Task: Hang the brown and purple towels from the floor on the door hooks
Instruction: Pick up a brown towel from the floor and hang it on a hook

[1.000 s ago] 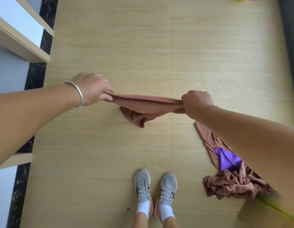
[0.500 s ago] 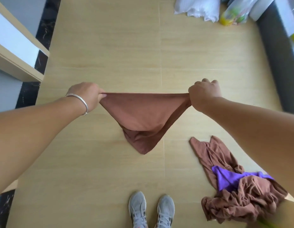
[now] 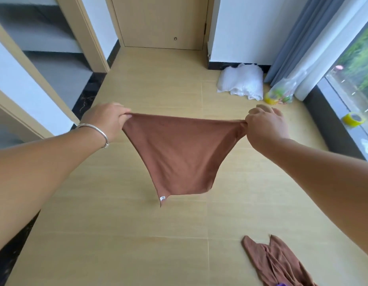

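Observation:
A brown towel [image 3: 179, 153] hangs spread in the air between my two hands, its lower corner with a small white tag pointing down. My left hand [image 3: 105, 120], with a silver bangle on the wrist, pinches its left top corner. My right hand [image 3: 265, 124] grips the right top corner. A second brown towel [image 3: 275, 263] lies crumpled on the floor at the lower right, with a sliver of purple towel [image 3: 343, 284] showing at the frame's bottom edge. A closed beige door [image 3: 160, 19] stands at the far end; no hooks are visible on it.
White plastic bags [image 3: 240, 83] and a clear bag with yellow and green items [image 3: 280, 93] lie by the grey curtain [image 3: 296, 38]. A yellow tape roll [image 3: 353, 119] sits on the window ledge at the right. Door frames [image 3: 86, 36] line the left.
The view has tilted up from the floor to the far door. Both hands have lifted the brown towel higher and stretched it wider; the floor pile now sits at the frame's bottom edge.

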